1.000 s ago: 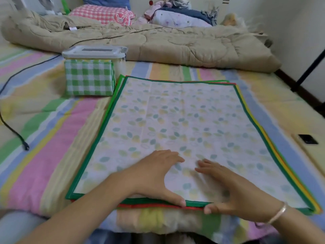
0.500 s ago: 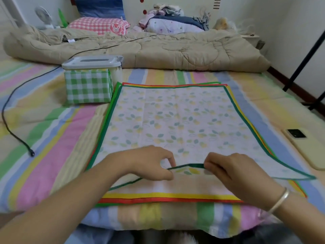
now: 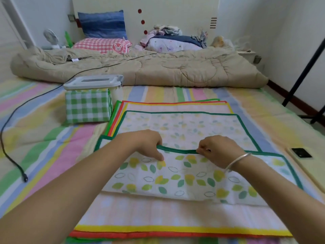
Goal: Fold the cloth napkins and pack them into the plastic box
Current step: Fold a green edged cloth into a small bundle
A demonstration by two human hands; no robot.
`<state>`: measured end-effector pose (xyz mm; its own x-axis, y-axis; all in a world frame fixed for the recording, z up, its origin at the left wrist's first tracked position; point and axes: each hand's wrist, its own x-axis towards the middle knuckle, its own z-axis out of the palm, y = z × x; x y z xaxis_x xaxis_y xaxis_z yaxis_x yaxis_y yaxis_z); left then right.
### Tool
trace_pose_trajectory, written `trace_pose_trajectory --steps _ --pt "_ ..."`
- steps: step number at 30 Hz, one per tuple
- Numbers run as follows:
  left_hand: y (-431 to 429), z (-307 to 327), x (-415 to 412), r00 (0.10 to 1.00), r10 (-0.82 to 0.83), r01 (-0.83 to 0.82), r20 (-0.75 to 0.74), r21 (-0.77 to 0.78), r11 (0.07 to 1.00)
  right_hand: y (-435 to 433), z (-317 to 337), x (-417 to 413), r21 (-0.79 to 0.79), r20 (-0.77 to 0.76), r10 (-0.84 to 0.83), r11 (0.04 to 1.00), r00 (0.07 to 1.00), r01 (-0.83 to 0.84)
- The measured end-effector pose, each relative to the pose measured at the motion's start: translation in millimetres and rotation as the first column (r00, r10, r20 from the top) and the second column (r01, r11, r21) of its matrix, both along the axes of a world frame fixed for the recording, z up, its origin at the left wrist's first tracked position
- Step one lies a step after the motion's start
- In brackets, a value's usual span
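While the green-edged napkin [image 3: 184,175] lies half folded, left hand [image 3: 149,144] and right hand [image 3: 217,150] pinch its raised edge.

The top napkin [image 3: 184,176], white with green and yellow leaves and a dark green border, lies half folded on the bed [image 3: 44,138]. Its near part is turned over toward the far side, and the left hand [image 3: 146,143] and right hand [image 3: 218,150] pinch its border. Under it lies a flat stack [image 3: 158,217] of napkins edged yellow, red and green. The box [image 3: 117,92], clear plastic with a pale lid on, stands just beside the stack's far left corner. A green checked cloth [image 3: 88,106] shows at its front.
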<state>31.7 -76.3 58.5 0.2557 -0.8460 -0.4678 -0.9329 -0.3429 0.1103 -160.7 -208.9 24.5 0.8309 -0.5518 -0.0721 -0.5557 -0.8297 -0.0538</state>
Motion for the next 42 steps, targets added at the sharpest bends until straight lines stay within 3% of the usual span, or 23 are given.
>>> trace_pose_trajectory --steps 6,11,21,34,39,42 --pt "-8.5 -52.0 27.4 0.992 0.097 -0.113 -0.082 -0.216 0.970 -25.7 -42.2 24.7 0.023 0.128 -0.097 0.995 0.987 0.094" --pt "-7.6 -91.9 39.3 0.998 0.054 -0.037 0.025 -0.464 0.885 -37.1 -67.3 36.5 0.019 0.263 -0.128 0.992 0.956 0.127" --pt "7.5 -119.3 39.9 0.975 0.113 0.053 0.192 -0.690 0.722 -29.5 -68.0 34.2 -0.053 0.330 -0.035 0.997 0.943 0.056" --pt "10.4 -109.5 36.9 0.980 0.175 -0.071 0.095 -0.656 0.751 -42.3 -94.4 46.1 -0.051 0.453 -0.048 0.996 0.890 0.080" --pt "40.8 -92.6 33.2 0.974 0.145 -0.062 0.173 -0.412 0.909 -42.4 -100.3 44.5 -0.061 0.485 -0.049 0.994 0.873 0.090" --pt "52.5 -99.8 39.9 0.977 0.166 -0.107 0.133 -0.366 0.924 -43.3 -102.0 44.9 -0.056 0.482 -0.062 0.993 0.874 0.101"
